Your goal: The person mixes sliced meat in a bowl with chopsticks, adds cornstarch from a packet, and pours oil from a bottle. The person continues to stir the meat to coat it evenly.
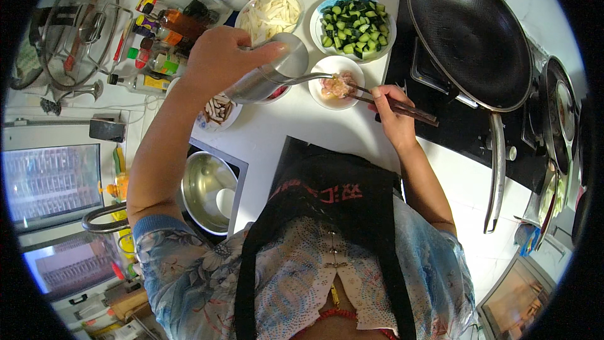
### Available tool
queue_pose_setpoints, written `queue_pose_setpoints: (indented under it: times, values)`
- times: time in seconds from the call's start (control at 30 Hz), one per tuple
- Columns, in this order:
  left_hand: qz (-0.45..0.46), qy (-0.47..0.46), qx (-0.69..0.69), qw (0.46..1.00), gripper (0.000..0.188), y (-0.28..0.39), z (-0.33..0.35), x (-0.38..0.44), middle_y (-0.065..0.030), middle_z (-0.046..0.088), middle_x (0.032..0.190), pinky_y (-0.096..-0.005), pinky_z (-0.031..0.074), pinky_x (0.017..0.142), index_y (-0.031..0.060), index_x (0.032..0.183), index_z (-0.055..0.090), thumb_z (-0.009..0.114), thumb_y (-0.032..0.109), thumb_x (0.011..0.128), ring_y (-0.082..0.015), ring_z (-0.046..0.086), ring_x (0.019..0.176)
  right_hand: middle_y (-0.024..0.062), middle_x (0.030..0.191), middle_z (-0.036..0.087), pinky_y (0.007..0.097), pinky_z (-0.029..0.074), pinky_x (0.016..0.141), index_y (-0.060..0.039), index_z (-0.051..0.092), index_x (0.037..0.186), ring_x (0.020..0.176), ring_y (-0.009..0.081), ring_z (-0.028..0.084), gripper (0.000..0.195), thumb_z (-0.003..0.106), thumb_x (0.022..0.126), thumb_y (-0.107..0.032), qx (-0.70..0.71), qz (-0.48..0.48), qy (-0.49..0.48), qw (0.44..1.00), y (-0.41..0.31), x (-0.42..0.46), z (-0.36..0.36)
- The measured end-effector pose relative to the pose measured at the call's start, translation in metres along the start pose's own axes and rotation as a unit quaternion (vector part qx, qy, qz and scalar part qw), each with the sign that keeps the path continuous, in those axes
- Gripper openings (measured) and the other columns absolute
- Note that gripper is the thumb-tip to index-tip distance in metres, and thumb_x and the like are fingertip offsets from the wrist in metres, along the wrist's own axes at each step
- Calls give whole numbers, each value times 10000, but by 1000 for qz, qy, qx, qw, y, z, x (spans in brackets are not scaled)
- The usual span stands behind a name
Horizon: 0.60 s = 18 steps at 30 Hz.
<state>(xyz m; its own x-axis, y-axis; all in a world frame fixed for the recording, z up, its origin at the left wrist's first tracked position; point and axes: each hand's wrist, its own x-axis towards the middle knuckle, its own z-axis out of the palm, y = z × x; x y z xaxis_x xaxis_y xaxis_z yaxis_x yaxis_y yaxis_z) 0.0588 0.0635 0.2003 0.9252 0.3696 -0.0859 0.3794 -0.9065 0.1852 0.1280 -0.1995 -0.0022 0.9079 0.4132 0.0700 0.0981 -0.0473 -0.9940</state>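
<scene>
My left hand [231,52] grips a stainless steel oil pot [269,73] and holds it tipped. Its thin curved spout reaches over a small white bowl [317,92]. In that bowl sits raw minced or chopped meat [339,86]. Dark wooden chopsticks [401,106] are held in my right hand [396,115], their tips in the meat. Whether oil is flowing from the spout is too small to tell. Behind the pot, a bowl with something red is mostly hidden.
A plate of chopped cucumber [356,28] and a bowl of pale cut strips [271,14] stand behind. Sliced mushrooms [217,109] lie on a plate at left. A wok [472,33] rests on the black stove at right. Several bottles [160,59] line the left; a metal basin [203,198] is in the sink.
</scene>
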Motion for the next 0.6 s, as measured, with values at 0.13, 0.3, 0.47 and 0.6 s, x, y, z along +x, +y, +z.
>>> queue_pose_setpoints:
  times: [0.13,0.3,0.47,0.6]
  values:
    - [-2,3,-96,995,567,-20,-4,4,-58,465,499,-307,367,494,-19,577,587,682,518,732,-120,442,498,83,775,615,260,479,588,14,626,859,633,117,609,187,622,870,-173,8,42,-13,999,-8,-2,-1]
    - [-23,-4,-198,980,479,-51,-5,10,-7,503,544,-265,356,513,-11,637,634,680,447,771,-72,438,549,81,770,612,253,477,590,9,624,856,635,113,607,156,626,859,-148,17,38,-16,999,-6,-3,0]
    - [-40,-9,-445,894,400,-75,8,25,25,593,724,-230,374,561,29,869,692,629,422,828,-57,463,597,56,767,622,246,488,613,1,626,898,652,105,600,117,631,850,-106,32,64,-11,997,-14,-2,3]
    - [-97,0,-583,807,401,-77,16,55,31,520,697,-230,356,550,57,892,639,608,454,842,-68,407,537,46,785,617,238,473,640,-10,635,888,693,91,568,124,675,813,-101,16,34,1,999,-6,-2,5]
